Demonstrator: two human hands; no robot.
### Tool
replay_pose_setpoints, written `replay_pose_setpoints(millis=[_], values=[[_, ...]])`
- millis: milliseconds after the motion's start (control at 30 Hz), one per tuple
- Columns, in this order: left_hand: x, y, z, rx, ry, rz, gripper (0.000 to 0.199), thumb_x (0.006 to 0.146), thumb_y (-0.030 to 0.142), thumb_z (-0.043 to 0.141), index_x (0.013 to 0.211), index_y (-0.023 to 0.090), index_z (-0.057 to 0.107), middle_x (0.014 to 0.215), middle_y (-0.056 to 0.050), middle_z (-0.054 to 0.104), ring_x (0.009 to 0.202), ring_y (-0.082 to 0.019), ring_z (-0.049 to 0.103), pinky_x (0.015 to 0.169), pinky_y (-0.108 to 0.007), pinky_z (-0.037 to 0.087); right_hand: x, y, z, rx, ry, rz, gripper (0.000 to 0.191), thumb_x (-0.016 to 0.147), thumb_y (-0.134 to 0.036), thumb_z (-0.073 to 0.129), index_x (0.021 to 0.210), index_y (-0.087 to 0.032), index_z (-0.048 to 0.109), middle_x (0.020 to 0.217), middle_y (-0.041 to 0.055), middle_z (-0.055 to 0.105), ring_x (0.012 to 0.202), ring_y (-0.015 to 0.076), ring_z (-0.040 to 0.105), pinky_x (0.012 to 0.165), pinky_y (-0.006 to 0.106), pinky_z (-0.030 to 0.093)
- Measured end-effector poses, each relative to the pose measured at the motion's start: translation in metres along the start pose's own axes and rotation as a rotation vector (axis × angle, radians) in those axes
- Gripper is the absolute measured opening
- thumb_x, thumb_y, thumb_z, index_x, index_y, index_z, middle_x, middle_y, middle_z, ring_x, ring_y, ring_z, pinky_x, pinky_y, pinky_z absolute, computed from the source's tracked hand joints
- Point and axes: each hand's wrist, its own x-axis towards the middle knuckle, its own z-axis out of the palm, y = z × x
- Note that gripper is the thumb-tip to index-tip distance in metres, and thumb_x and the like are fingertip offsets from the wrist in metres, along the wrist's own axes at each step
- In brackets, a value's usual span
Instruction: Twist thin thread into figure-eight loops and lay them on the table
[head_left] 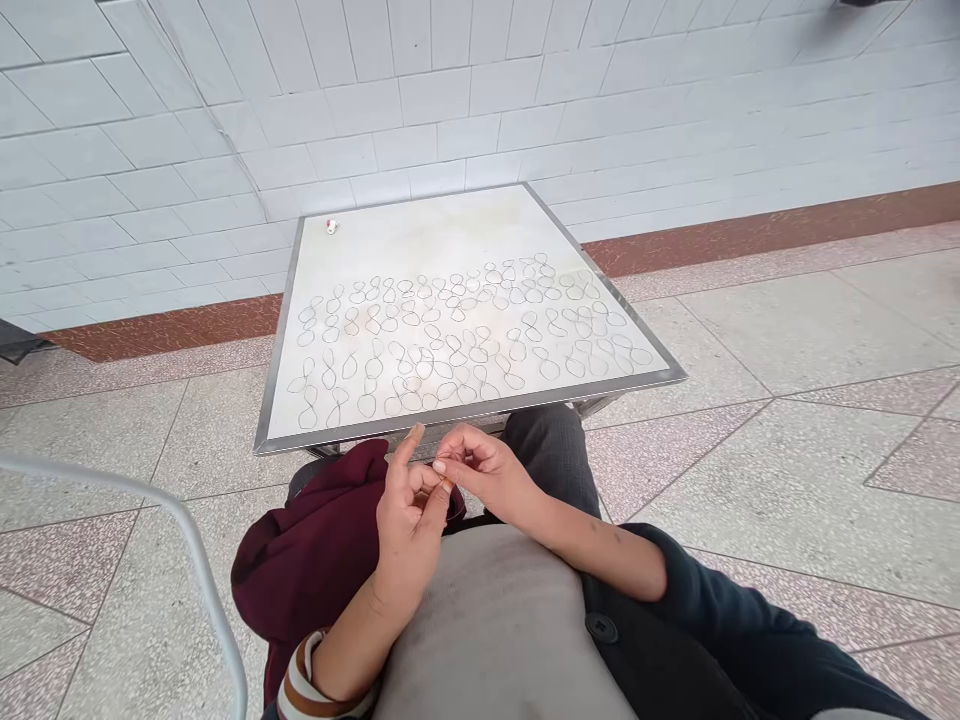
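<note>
Both of my hands meet above my lap, just in front of the near edge of a white table (420, 235). My left hand (416, 500) is pinched at thumb and fingers, with one finger raised. My right hand (480, 470) is closed beside it, its thumb tip touching the left fingers. Something thin and reddish shows between the fingertips, too small to make out. On the table lie several thin dark wire-like loops, many twisted into figure-eights (514, 380), spread in rows across its near and middle parts.
A small white and red object (331, 227) sits at the table's far left corner. A metal border (472, 410) edges the table. Dark red cloth (322, 560) lies over my lap at the left. A grey curved tube (187, 530) stands at far left. Behind is a tiled wall (450, 100).
</note>
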Motion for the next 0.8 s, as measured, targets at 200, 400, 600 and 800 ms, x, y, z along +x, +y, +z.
replay_pose_setpoints(millis=[200, 400, 600, 800], values=[[0.000, 0.004, 0.003, -0.043, -0.007, -0.048, 0.060, 0.087, 0.023, 0.061, 0.141, 0.024, 0.035, 0.065, 0.007, 0.053, 0.054, -0.009, 0.048, 0.055, -0.021, 0.045, -0.001, 0.003, 0.004, -0.008, 0.062, -0.039, 0.015, 0.086, -0.030, 0.063, 0.078, -0.020, 0.055, 0.068, -0.0041, 0.049, 0.061, 0.0105, 0.046, 0.058, 0.025, 0.038], [0.006, -0.001, -0.002, -0.183, 0.044, -0.079, 0.061, 0.084, 0.024, 0.065, 0.139, 0.025, 0.038, 0.067, 0.007, 0.056, 0.058, -0.010, 0.050, 0.054, -0.021, 0.045, 0.001, -0.001, -0.004, -0.057, -0.006, 0.033, 0.019, 0.090, -0.040, 0.057, 0.094, -0.022, 0.054, 0.073, -0.0046, 0.049, 0.058, 0.0089, 0.046, 0.056, 0.024, 0.041], [0.013, -0.003, -0.009, -0.360, 0.245, -0.026, 0.062, 0.081, 0.020, 0.070, 0.137, 0.023, 0.044, 0.072, 0.005, 0.061, 0.075, -0.011, 0.060, 0.074, -0.024, 0.047, -0.001, 0.005, -0.010, -0.060, -0.157, 0.166, 0.027, 0.090, -0.047, 0.056, 0.093, -0.021, 0.055, 0.079, -0.0018, 0.056, 0.060, 0.0091, 0.050, 0.054, 0.023, 0.044], [0.012, -0.002, -0.005, -0.465, 0.271, -0.029, 0.061, 0.079, 0.019, 0.072, 0.134, 0.024, 0.046, 0.068, 0.006, 0.060, 0.077, -0.011, 0.059, 0.073, -0.023, 0.045, 0.000, 0.009, -0.003, 0.185, -0.181, 0.307, 0.034, 0.086, -0.052, 0.060, 0.084, -0.018, 0.058, 0.074, -0.0004, 0.060, 0.062, 0.0096, 0.052, 0.051, 0.020, 0.042]])
